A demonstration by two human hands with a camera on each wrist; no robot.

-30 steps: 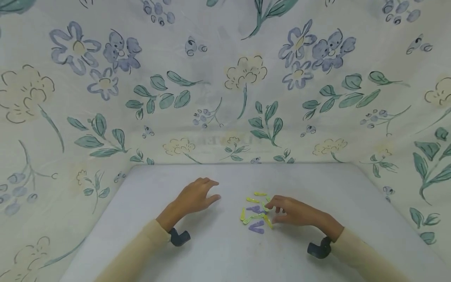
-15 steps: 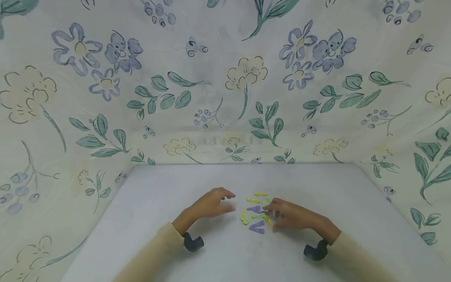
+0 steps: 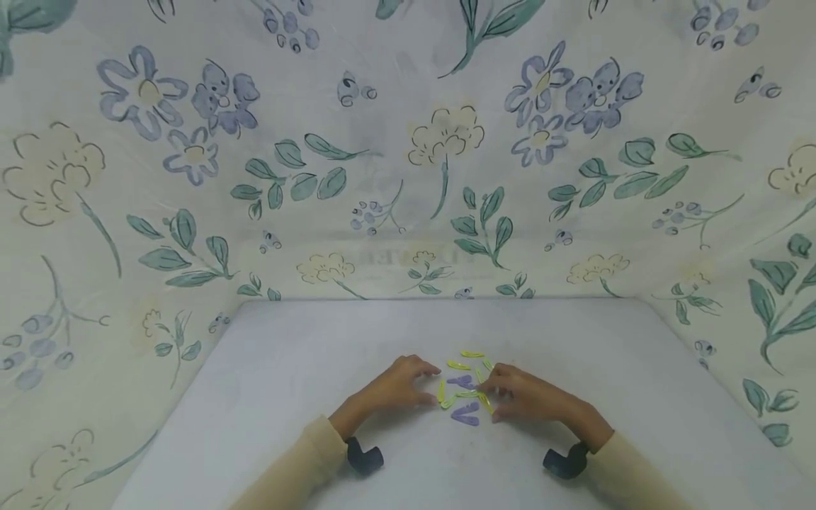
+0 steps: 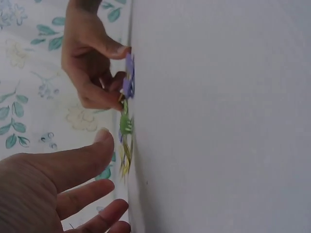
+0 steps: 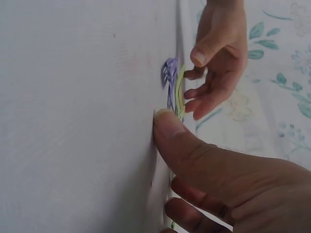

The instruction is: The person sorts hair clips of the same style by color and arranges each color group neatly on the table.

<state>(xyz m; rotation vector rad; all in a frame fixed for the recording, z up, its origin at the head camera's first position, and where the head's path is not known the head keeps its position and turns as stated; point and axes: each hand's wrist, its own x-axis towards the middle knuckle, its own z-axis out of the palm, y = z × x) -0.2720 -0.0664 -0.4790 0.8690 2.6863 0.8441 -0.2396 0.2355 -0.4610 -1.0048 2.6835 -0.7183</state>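
Observation:
Several hair clips in purple, yellow and light green lie in a loose cluster on the white table. Nearest the front edge in the head view is a pair of purple clips (image 3: 466, 414), and a yellow clip (image 3: 472, 353) lies farthest back. My left hand (image 3: 400, 382) is at the cluster's left side, thumb and fingers apart, close to another yellow clip (image 3: 441, 389). On the right side my right hand (image 3: 532, 397) rests its bent fingertips among the clips, thumb apart from the fingers. It partly hides the clips beneath it. Neither hand visibly grips a clip.
The white table (image 3: 306, 333) reaches back to a hanging floral cloth (image 3: 395, 142), which also rises on both sides. A dark wrist mount (image 3: 365, 458) sits on the left wrist, and another mount (image 3: 565, 462) on the right.
My left hand has moved right and toward me, from well apart to the left side of the clips. My right hand has shifted only slightly. The clips lie much as before.

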